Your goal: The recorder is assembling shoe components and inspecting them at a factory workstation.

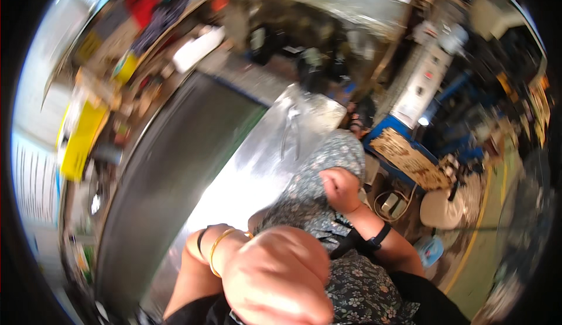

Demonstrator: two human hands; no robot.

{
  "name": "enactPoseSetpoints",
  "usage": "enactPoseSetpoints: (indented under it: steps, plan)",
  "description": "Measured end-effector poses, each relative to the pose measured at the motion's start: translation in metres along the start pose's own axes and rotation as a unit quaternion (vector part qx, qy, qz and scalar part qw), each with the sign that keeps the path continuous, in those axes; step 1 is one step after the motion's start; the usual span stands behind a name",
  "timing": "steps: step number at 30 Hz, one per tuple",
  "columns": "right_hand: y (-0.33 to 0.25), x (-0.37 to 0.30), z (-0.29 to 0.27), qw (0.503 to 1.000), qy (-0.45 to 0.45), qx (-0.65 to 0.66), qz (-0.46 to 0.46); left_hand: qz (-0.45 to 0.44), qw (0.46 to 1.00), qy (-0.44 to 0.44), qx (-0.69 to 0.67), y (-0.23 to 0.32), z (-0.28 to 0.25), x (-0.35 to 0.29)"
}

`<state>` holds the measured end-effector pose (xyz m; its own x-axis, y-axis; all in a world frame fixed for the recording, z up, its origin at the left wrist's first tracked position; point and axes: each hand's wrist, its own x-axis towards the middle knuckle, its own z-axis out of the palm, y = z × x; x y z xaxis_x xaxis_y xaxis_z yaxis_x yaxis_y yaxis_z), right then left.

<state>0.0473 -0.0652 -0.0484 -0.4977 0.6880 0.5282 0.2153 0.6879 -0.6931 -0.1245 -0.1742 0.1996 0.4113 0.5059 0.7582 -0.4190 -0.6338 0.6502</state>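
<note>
While my left hand [278,278] sits close under the camera, curled into a closed fist, I cannot tell whether anything is caught inside it; a gold bangle [218,249] and a dark band circle that wrist. My right hand [341,189] is further out, fingers folded shut on a fold of the flowered grey cloth [316,199]. A black watch [377,237] sits on that wrist. The cloth runs from the edge of the metal sheet [246,178] down between my two forearms toward my lap, bunched and rumpled, with its upper end lying against the shiny sheet. A pair of pliers [291,129] lies on the sheet, well apart from both hands, near its far end. Left of the sheet runs a dark grey panel [170,173]. To the right, beyond my right hand, stands a blue frame with a perforated brown board [410,158] and a coil of pale cable [392,202] on the floor below it. Much of the surrounding view is blurred.
</note>
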Motion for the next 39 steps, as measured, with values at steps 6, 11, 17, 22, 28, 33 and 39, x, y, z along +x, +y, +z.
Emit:
enactPoseSetpoints:
  steps: [6, 11, 17, 22, 28, 33, 39]
  plan:
    - [0.001, 0.001, 0.006, 1.000, 0.004, 0.023, -0.007, 0.095, 0.990, 0.096, -0.051, 0.013, 0.043, -0.004]
    - [0.007, -0.003, 0.006, 1.000, 0.004, 0.030, 0.002, 0.211, 0.964, 0.155, 0.049, 0.018, 0.041, 0.017]
    - [0.011, -0.008, 0.005, 0.999, -0.005, 0.040, -0.005, 0.251, 0.947, 0.163, 0.115, 0.016, 0.048, 0.013]
    - [0.014, -0.010, 0.003, 0.999, -0.016, 0.046, 0.024, 0.238, 0.931, 0.256, 0.102, 0.014, 0.061, 0.017]
    - [0.025, -0.014, 0.010, 0.997, -0.018, 0.058, 0.040, 0.226, 0.946, 0.216, 0.090, 0.029, 0.039, 0.010]
    - [0.026, -0.012, 0.006, 0.999, -0.030, 0.013, 0.007, 0.188, 0.954, 0.108, 0.208, 0.036, 0.026, -0.026]
    - [0.043, -0.024, 0.002, 0.999, -0.044, 0.014, 0.017, -0.285, 0.775, 0.425, 0.371, 0.050, -0.024, -0.181]
